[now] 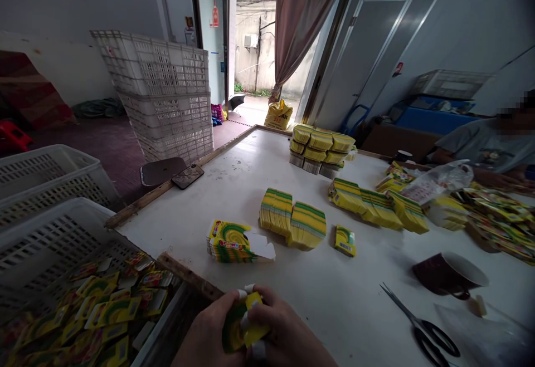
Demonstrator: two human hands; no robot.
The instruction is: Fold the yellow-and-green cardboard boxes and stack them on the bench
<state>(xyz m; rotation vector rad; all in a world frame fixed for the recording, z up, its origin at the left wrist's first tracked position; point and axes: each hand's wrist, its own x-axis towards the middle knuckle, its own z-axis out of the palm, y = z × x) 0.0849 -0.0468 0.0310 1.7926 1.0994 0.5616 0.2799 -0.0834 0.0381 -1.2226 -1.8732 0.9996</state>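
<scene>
My left hand (211, 322) and my right hand (288, 331) are together at the table's near edge, both closed around a small yellow-and-green printed carton (256, 334). White covers or tape wrap some of my fingertips. Fingers hide part of the carton. Just beyond my hands lies a stack of flat printed cartons (229, 239), the top one with white flaps sticking out. Farther on stand two bundles of yellow-green cards or slips (308, 225). A single small yellow packet (345, 240) rests to their right.
Scissors (418, 322) and a dark mug (447, 275) are on the table at right. A crate of cartons (100, 311) stands at left. A phone (188, 176) lies on the left edge. More bundles (321, 147) stand at the back. A person (489, 144) sits at right.
</scene>
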